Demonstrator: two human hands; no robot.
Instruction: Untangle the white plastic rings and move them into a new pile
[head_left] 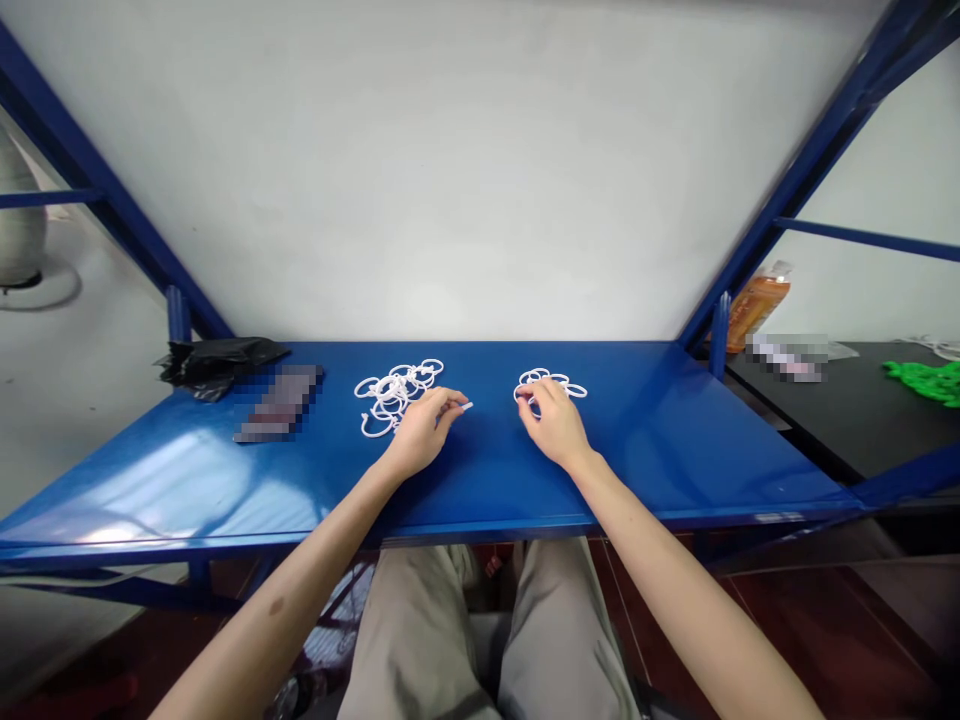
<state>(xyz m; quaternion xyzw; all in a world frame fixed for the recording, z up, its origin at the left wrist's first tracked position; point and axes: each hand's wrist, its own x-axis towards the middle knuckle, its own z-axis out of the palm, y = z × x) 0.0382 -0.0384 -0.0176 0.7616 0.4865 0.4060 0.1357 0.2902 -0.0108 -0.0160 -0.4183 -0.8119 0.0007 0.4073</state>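
A small white piece (467, 406) is pinched in the left hand (421, 430), above the table (480, 480). White rings (391, 388) lie tangled beside that hand. The right hand (556, 422) curls its fingers at a smaller white cluster (560, 379); whether it grips one, I cannot tell. Farther left sits a black plastic bag (225, 362).

Creased grey-khaki trousers (409, 635) — bare hands (559, 425) and forearms (652, 535), the left one bearing an oval mark (277, 606).
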